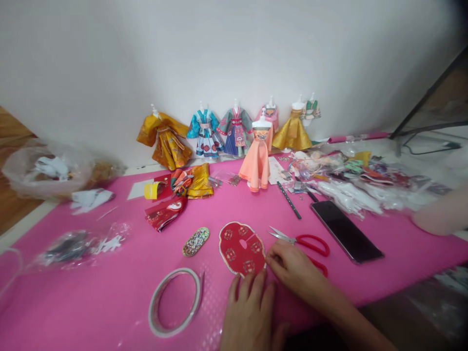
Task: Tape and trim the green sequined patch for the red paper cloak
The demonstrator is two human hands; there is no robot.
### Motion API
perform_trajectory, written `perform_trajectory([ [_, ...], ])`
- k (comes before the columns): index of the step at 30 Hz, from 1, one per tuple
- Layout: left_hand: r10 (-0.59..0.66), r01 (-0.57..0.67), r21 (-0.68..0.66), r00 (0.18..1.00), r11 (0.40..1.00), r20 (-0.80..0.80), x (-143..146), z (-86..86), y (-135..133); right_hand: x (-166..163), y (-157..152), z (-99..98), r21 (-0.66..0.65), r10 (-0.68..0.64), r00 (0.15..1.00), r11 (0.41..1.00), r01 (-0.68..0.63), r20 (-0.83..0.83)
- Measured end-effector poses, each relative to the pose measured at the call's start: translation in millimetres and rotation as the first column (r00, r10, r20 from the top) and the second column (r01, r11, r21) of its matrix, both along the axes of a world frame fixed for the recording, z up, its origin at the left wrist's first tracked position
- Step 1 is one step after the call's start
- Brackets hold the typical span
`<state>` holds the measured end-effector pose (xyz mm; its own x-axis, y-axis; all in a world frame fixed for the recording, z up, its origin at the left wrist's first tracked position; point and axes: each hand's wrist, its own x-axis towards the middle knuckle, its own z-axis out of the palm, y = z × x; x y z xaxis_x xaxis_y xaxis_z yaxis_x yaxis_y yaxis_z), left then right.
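Note:
A flat red doll cape [237, 239] with gold motifs, a light trim round its edge, a small pink neck hole and a slit lies on the pink mat. My left hand [248, 309] rests flat at its near edge with the fingers stretched out. At the right edge of the cape, my right hand [290, 265] pinches the trim between thumb and forefinger. Red-handled scissors [314, 243] lie just beyond that hand, their blades pointing left and one handle partly hidden by it. To the left is an oval clip-like piece [196, 242] covered in multicoloured specks.
A tape roll [155, 312] lies at the front left, a black phone [345, 231] at the right. Several dressed doll forms [256, 158] stand along the wall. Folded garments [166, 212] and bagged materials [351, 192] lie farther back. Another person's arm [444, 212] reaches in at right.

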<state>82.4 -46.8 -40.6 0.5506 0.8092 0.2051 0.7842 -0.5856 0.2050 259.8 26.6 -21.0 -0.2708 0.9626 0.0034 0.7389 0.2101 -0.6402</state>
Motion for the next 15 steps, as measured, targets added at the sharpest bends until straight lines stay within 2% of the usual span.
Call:
perform_trajectory([
  [15, 0.017, -0.016, 0.04, 0.999, 0.999, -0.036, 2.2, -0.4, -0.2, -1.2, -1.6, 1.6, -0.023, 0.005, 0.999, 1.0, -0.004, 0.032],
])
